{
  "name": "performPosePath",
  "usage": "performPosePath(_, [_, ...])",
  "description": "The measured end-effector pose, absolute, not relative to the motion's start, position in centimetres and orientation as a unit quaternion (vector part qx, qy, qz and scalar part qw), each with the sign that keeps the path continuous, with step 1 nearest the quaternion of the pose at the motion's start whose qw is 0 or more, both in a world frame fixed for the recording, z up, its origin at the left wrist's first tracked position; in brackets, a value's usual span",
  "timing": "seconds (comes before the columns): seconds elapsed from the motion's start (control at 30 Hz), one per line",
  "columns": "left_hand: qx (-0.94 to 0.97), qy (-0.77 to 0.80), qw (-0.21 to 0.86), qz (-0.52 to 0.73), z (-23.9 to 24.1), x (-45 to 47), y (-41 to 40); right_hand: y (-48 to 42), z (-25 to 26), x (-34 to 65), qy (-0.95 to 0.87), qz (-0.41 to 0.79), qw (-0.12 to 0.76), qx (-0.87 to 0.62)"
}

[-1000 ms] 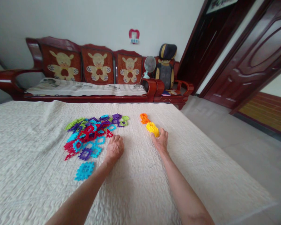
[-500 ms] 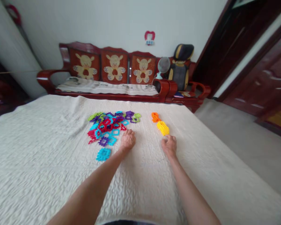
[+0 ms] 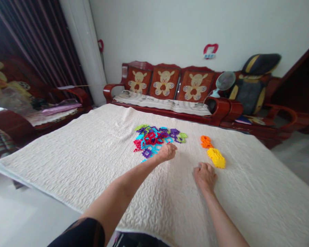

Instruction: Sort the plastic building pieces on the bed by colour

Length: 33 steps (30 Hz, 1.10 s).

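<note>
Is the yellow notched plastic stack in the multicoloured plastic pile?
No, the yellow stack lies beside the orange notched plastic pieces, apart from the multicoloured pile.

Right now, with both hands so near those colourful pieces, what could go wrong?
The left hand is at the near edge of the mixed pile, so it might scatter it. The right hand is just beside the yellow pieces and could knock them into the neighbouring orange pieces. A blue piece peeks out past the left forearm and may get brushed.

Gap between pile [image 3: 152,138] and orange pieces [image 3: 206,142]
</note>
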<state>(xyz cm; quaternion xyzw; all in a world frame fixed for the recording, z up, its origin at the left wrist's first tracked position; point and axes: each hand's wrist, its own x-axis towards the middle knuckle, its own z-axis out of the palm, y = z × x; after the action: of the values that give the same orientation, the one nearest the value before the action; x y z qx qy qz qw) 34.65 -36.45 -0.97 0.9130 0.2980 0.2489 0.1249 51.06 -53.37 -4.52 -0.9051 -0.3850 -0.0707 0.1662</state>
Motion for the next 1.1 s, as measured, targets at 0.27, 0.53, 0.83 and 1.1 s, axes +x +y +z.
performPosePath(0.27, [0.859, 0.473, 0.071, 0.184, 1.9, 30.1, -29.5, -53.3, -4.2, 50.4, -0.373, -0.084, 0.142, -0.913])
performPosePath(0.53, [0.857, 0.503, 0.083, 0.074, -0.3, 29.4, -32.1, -53.1, -3.7, 50.1, -0.360, -0.062, 0.142, -0.920])
performPosePath(0.83, [0.878, 0.461, 0.054, 0.119, -2.8, 29.7, -37.1, -53.1, -3.5, 50.2, -0.360, -0.041, 0.143, -0.921])
performPosePath(1.1, [0.898, 0.436, 0.043, 0.045, 0.3, 29.7, -35.8, -53.0, -3.9, 50.2, -0.362, -0.056, 0.149, -0.918])
